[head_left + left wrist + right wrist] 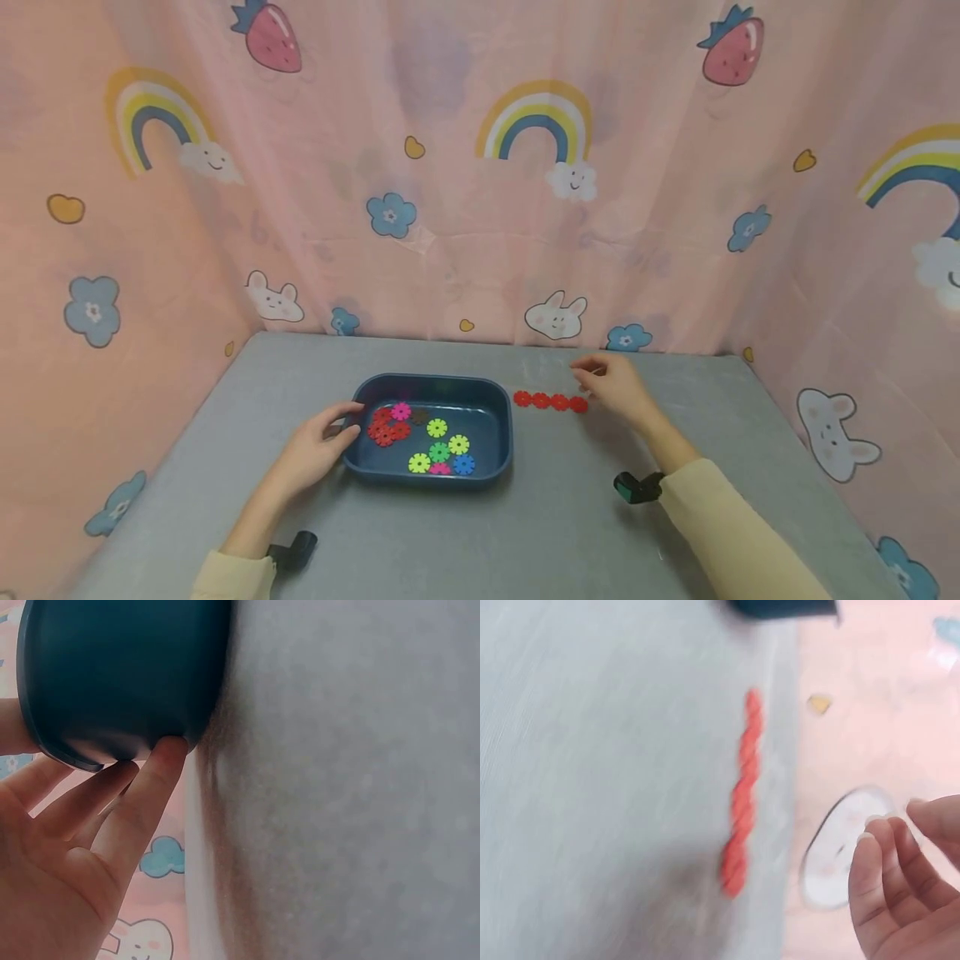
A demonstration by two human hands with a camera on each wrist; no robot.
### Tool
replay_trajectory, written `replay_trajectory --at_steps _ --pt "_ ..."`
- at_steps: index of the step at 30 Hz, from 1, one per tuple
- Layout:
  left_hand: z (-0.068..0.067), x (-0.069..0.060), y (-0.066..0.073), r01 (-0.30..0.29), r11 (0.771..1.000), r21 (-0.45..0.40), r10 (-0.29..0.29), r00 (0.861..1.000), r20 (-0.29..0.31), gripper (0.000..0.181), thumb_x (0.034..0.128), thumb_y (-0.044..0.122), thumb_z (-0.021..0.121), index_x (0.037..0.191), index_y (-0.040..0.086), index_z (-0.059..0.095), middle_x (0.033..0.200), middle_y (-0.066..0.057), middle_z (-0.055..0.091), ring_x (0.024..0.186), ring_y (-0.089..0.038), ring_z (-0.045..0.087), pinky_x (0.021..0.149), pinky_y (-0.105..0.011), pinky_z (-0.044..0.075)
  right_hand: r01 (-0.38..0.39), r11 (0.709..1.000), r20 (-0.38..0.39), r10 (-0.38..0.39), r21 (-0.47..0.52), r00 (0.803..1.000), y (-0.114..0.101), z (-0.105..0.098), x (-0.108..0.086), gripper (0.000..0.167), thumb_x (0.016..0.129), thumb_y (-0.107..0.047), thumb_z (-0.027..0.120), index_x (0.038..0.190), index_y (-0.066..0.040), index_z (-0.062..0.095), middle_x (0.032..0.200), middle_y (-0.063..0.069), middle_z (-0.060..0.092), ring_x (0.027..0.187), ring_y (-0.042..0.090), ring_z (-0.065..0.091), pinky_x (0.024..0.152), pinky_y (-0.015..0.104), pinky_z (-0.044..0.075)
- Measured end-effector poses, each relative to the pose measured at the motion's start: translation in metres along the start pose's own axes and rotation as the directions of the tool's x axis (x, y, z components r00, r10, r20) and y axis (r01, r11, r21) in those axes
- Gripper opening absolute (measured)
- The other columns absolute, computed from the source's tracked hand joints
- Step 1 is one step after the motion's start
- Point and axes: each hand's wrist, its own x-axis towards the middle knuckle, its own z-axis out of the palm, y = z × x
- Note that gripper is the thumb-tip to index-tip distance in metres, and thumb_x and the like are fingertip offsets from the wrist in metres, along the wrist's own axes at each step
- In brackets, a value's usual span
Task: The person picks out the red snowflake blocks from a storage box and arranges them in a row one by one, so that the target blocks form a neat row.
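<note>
Pink patterned curtain [465,258] encloses a grey table [555,533]. Blue tray [491,429] stands on it, containing multicoloured notched discs [433,451]. Left hand [311,446] touches the tray's left side, fingers spread. Row of four red discs [559,402] lies right of the tray; right hand [611,383] hovers near its right end, fingers bent together, thumb apart.

Lettering, labels, brands: none legible from where I stood. Curtain [465,271]: one faint mark [259,230], shaped somewhat like a 6, was too pale to read surely.
</note>
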Motion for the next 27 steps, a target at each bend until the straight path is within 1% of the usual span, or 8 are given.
replay_trajectory --at_steps 1,4,11,14,18,20,24,27 --pt "0.0 0.0 0.0 0.001 1.0 -0.002 -0.001 1.0 0.0 0.04 0.1028 0.02 0.061 0.142 0.012 0.057 0.151 -0.022 0.047 0.129 -0.047 0.055 0.103 -0.061 0.046 0.009 1.0 0.0 -0.009 0.011 1.0 -0.006 0.002 -0.001 0.026 0.102 -0.016 0.062 0.121 0.001 0.069 0.105 0.023 0.068 0.088 0.034 0.067 0.072 0.039 0.061" --pt "0.0 0.0 0.0 0.002 1.0 0.002 -0.002 1.0 -0.002 0.04 0.1029 0.02 0.061 0.142 0.012 0.057 0.152 -0.022 0.047 0.129 -0.047 0.054 0.103 -0.061 0.045 0.036 0.999 0.002 -0.036 0.039 0.999 -0.023 0.008 -0.005 0.026 0.101 -0.016 0.063 0.121 0.0 0.069 0.103 0.019 0.069 0.087 0.036 0.067 0.072 0.04 0.061" --pt "-0.001 0.0 0.001 0.007 1.0 0.011 -0.007 1.0 0.003 0.04 0.1029 0.021 0.061 0.142 0.013 0.057 0.152 -0.022 0.047 0.129 -0.048 0.054 0.102 -0.062 0.046 0.062 0.996 0.005 -0.063 0.062 0.998 -0.057 0.026 -0.012 0.025 0.1 -0.019 0.066 0.12 -0.005 0.071 0.102 0.013 0.071 0.089 0.031 0.068 0.076 0.044 0.061" --pt "-0.001 0.0 0.001 0.008 1.0 0.015 -0.008 1.0 0.006 0.04 0.1028 0.021 0.061 0.142 0.014 0.057 0.151 -0.022 0.047 0.129 -0.048 0.054 0.102 -0.062 0.045 0.077 0.996 0.002 -0.077 0.047 0.997 -0.069 0.035 -0.016 0.024 0.1 -0.02 0.067 0.119 -0.006 0.072 0.103 0.01 0.071 0.089 0.027 0.067 0.076 0.04 0.06" --pt "-0.001 0.001 0.002 0.009 1.0 0.024 -0.009 1.0 0.009 0.041 0.1029 0.023 0.061 0.142 0.014 0.057 0.152 -0.022 0.047 0.129 -0.047 0.055 0.102 -0.063 0.045 0.111 0.994 0.01 -0.112 0.023 0.994 -0.083 0.049 -0.018 0.022 0.099 -0.02 0.069 0.115 -0.007 0.073 0.101 0.006 0.071 0.085 0.022 0.065 0.071 0.032 0.058" --pt "-0.001 0.001 0.002 0.005 1.0 0.022 -0.005 1.0 0.008 0.04 0.1029 0.023 0.061 0.142 0.014 0.057 0.151 -0.022 0.048 0.129 -0.048 0.054 0.102 -0.062 0.045 0.139 0.99 0.015 -0.139 0.024 0.99 -0.089 0.056 -0.019 0.02 0.098 -0.02 0.069 0.113 -0.007 0.074 0.098 0.004 0.071 0.082 0.02 0.064 0.068 0.03 0.057" --pt "-0.001 0.001 0.001 -0.004 1.0 0.01 0.004 1.0 0.0 0.039 0.1027 0.02 0.061 0.141 0.013 0.057 0.15 -0.022 0.048 0.128 -0.048 0.055 0.102 -0.062 0.046 0.195 0.98 0.018 -0.196 0.049 0.98 -0.099 0.075 -0.018 0.015 0.097 -0.016 0.071 0.108 -0.007 0.075 0.093 0.002 0.071 0.079 0.018 0.064 0.066 0.029 0.058" --pt "-0.001 0.0 0.0 -0.012 1.0 0.009 0.012 1.0 -0.002 0.039 0.1027 0.019 0.061 0.141 0.011 0.057 0.15 -0.023 0.049 0.128 -0.048 0.055 0.103 -0.062 0.045 0.225 0.973 0.019 -0.226 0.049 0.974 -0.105 0.089 -0.018 0.013 0.097 -0.015 0.071 0.107 -0.009 0.075 0.095 0.0 0.071 0.083 0.016 0.064 0.07 0.029 0.058"
